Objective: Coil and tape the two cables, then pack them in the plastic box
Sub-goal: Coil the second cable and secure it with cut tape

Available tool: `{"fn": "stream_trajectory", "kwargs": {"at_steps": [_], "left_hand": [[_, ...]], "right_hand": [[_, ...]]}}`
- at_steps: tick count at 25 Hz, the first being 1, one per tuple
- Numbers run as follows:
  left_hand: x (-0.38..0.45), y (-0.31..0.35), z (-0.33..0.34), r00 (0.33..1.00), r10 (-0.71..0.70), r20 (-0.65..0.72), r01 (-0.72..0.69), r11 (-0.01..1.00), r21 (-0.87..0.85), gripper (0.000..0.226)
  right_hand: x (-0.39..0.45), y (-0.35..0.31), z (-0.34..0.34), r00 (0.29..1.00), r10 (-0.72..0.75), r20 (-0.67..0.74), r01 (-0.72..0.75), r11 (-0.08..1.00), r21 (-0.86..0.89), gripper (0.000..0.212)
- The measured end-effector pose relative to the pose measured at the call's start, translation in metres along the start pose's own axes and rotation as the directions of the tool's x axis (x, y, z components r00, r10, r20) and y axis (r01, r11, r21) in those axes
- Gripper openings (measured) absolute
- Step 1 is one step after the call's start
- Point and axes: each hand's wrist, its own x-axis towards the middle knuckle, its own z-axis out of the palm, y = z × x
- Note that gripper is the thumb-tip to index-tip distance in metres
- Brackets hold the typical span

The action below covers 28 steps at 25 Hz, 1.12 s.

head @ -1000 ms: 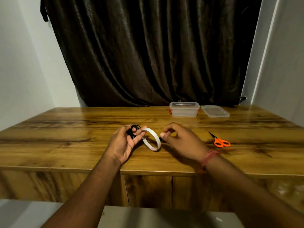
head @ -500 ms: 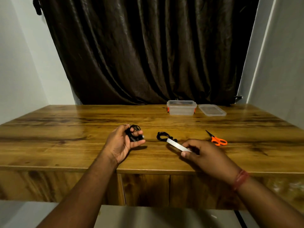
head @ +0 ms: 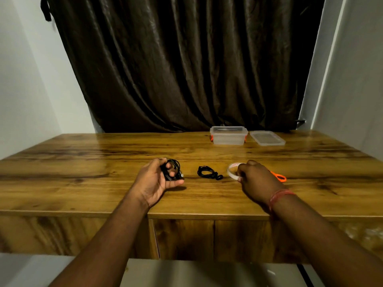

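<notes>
Single head-worn wide-angle view, taken from above the near edge of the brown wooden table [head: 83,172] and directed forward and slightly downward. Both bare forearms enter from the bottom of the frame, the left hand [head: 155,181] and right hand [head: 257,181] lying closest to the lens at mid-frame. The far table edge, bearing the clear plastic box with orange clips [head: 228,135], lies well beyond them. The dark brown pleated curtain [head: 186,63] fills the upper frame. Verticals lean outward at the margins.
</notes>
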Motion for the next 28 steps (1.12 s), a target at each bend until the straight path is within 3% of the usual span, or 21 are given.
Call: {"fn": "stream_trajectory", "kwargs": {"at_steps": [3,5,6,9,13,15,20,26,28], "left_hand": [[0.001,-0.002,-0.001,1.000,0.009,0.022,-0.009,1.000,0.014,0.018],[0.000,-0.003,0.002,0.999,0.004,0.052,-0.007,0.998,0.067,0.016],[-0.001,-0.003,0.005,0.998,-0.003,0.066,-0.004,0.995,0.103,0.016],[-0.007,-0.004,0.015,0.997,-0.007,0.075,-0.006,0.984,0.177,0.016],[-0.010,-0.005,0.019,0.997,0.004,0.082,-0.023,0.975,0.222,0.017],[-0.009,-0.006,0.019,0.994,-0.016,0.104,-0.010,0.968,0.251,0.016],[-0.009,-0.007,0.019,0.988,-0.038,0.149,-0.003,0.964,0.267,0.019],[-0.010,-0.004,0.016,0.988,-0.033,0.151,-0.005,0.970,0.244,0.020],[-0.010,-0.004,0.015,0.987,-0.035,0.155,-0.005,0.968,0.251,0.021]], "right_hand": [[-0.003,-0.010,0.005,0.986,0.025,-0.164,-0.010,0.995,0.095,0.017],[-0.004,-0.031,0.007,0.944,0.067,-0.324,0.031,0.957,0.288,0.009],[-0.003,-0.048,0.010,0.939,0.083,-0.335,0.074,0.900,0.430,0.007],[0.004,-0.098,0.024,0.989,-0.043,-0.145,0.138,0.646,0.750,0.012],[0.015,-0.116,0.038,0.993,-0.115,0.013,0.038,0.429,0.903,0.025],[0.018,-0.109,0.038,0.987,-0.155,0.045,-0.002,0.271,0.963,0.017],[0.018,-0.103,0.034,0.979,-0.177,0.098,-0.059,0.212,0.975,0.011],[0.016,-0.097,0.030,0.954,-0.246,0.172,-0.180,-0.008,0.984,0.008],[0.015,-0.096,0.030,0.954,-0.245,0.171,-0.181,-0.016,0.983,0.007]]}}
